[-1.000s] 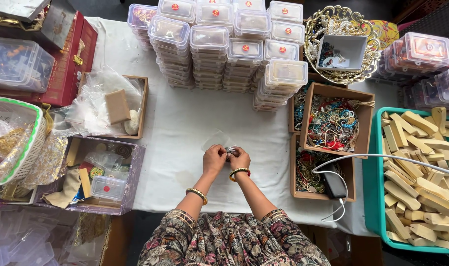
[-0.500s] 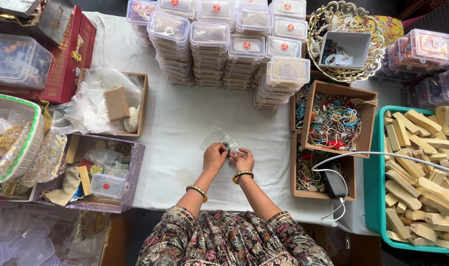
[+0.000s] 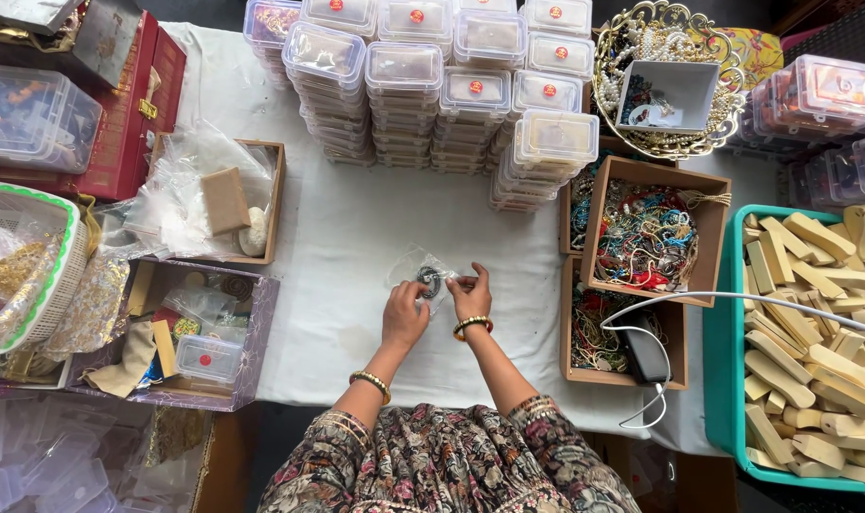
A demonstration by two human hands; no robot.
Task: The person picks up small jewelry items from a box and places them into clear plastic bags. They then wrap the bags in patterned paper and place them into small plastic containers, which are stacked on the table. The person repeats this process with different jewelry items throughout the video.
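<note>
Crinkly clear pouch [image 3: 423, 271] with a dark ring inside, pinched in left hand [image 3: 404, 318] and right hand [image 3: 470, 296] grips.

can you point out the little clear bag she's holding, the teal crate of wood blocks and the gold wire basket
clear bag [image 3: 421, 270], head view, on the upper plastic above the dark ring inside.
teal crate [image 3: 723, 342], head view, on its left wall.
gold wire basket [image 3: 607, 57], head view, on its left rim.

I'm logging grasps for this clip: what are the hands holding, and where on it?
Both hands, left hand and right hand, pinch a small clear plastic pouch at its lower edge; a dark ring-shaped piece sits inside.
</note>
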